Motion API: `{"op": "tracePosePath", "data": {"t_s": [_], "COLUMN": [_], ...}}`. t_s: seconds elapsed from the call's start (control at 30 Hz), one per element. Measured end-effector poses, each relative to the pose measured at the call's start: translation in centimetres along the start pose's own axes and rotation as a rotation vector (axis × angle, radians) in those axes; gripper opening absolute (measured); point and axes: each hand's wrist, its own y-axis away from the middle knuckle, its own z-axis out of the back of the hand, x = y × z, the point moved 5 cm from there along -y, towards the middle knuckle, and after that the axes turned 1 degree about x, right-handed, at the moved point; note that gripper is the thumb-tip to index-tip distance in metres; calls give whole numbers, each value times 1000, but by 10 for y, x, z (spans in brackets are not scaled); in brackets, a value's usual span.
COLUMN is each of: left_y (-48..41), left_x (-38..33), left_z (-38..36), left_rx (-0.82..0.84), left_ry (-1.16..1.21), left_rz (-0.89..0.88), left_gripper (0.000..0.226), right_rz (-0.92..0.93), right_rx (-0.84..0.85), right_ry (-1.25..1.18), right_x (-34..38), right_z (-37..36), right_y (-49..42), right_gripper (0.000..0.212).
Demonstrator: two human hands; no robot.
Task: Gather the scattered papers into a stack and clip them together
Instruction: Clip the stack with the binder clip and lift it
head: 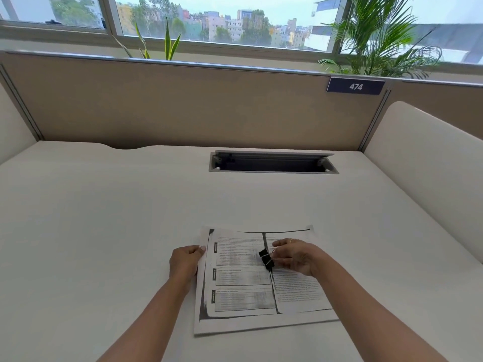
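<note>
Black binder clip [266,259] pinched in right hand [295,257] above printed papers [251,283].

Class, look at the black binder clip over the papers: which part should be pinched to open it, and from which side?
Pinch the two wire handles of the binder clip, which point right toward the right hand, so come from the right. Squeezing them should spread the black jaws, which face left. The left hand steadies the papers at their left edge, a fair place to clip.
</note>
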Motion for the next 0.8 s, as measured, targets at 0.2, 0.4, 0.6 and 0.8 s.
{"op": "tracePosePath", "data": {"t_s": [0.2, 0.4, 0.6, 0.8], "left_y": [0, 1, 3, 0], "left_x": [-2, -2, -3, -1], "left_z": [-1, -1, -1, -1], "left_rx": [11, 14, 23, 39], "left_ry": [25, 31, 42, 55], "left_rz": [16, 16, 15, 32], "left_gripper": [24, 24, 22, 27], "right_rz": [72, 86, 60, 16], "right_rx": [-77, -143, -69, -68], "right_ry": [304, 362, 237, 6], "right_x": [6, 6, 12, 10], "right_z": [1, 5, 5, 9], "right_y": [-7, -14, -5, 0], "right_gripper": [7, 36, 34, 9]}}
